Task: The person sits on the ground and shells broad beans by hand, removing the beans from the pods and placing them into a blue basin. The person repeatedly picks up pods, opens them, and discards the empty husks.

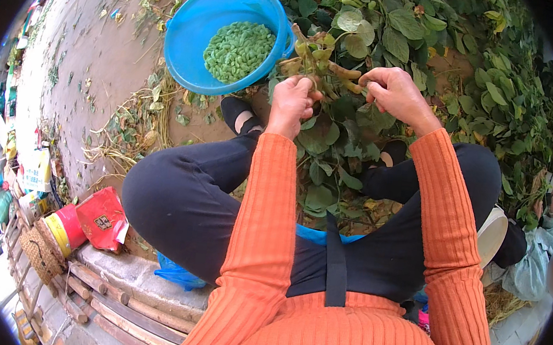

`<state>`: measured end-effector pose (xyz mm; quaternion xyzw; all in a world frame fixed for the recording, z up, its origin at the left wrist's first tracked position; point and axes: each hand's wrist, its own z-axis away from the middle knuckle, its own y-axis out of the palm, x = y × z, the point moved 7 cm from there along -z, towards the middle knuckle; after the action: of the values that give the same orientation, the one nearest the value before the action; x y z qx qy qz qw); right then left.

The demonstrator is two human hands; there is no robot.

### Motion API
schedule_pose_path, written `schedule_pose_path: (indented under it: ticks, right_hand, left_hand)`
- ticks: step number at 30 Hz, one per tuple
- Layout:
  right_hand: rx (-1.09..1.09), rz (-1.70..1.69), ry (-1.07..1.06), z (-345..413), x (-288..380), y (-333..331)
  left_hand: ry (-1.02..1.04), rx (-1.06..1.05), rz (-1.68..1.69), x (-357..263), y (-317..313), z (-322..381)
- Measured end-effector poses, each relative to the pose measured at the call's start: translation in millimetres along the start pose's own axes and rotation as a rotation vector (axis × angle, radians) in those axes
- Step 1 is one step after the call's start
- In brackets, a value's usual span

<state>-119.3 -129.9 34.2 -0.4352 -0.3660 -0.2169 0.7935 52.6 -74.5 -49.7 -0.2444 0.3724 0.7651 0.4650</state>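
Just right of the blue plastic basin [185, 31], my left hand [292, 102] is closed around the stem of a bean plant [321, 53] with yellowish pods and leaves. My right hand [397, 94] pinches the tip of a brownish bean pod [344, 71] between thumb and fingers; the pod looks joined to the plant. Shelled green beans [238, 51] lie heaped in the lower right part of the basin, which is tilted. Leafy bean stalks [324, 132] lie beneath my hands, between my legs.
A big pile of leafy bean plants [501, 79] spreads ahead and right. Dry stalks [148, 117] litter the ground at left. A red bag [102, 219], a red-and-yellow bucket [67, 228] and wooden poles [145, 316] are lower left. Another person [533, 259] sits at far right.
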Motion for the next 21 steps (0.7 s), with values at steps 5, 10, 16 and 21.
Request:
schedule_pose_path:
  ticks: [5, 10, 16, 21]
  right_hand:
    - [-0.142, 0.118, -0.056, 2, 8, -8]
    - [-0.365, 0.256, -0.289, 0, 14, -15]
    - [-0.153, 0.289, -0.198, 0, 11, 13]
    - [-0.219, 0.124, -0.241, 2, 22, 7]
  left_hand:
    - [-0.016, 0.023, 0.011, 1, -1, -3]
    - [-0.037, -0.065, 0.004, 2, -2, 1]
    - [-0.045, -0.079, -0.016, 2, 3, 4]
    - [-0.068, -0.101, 0.037, 4, 6, 5]
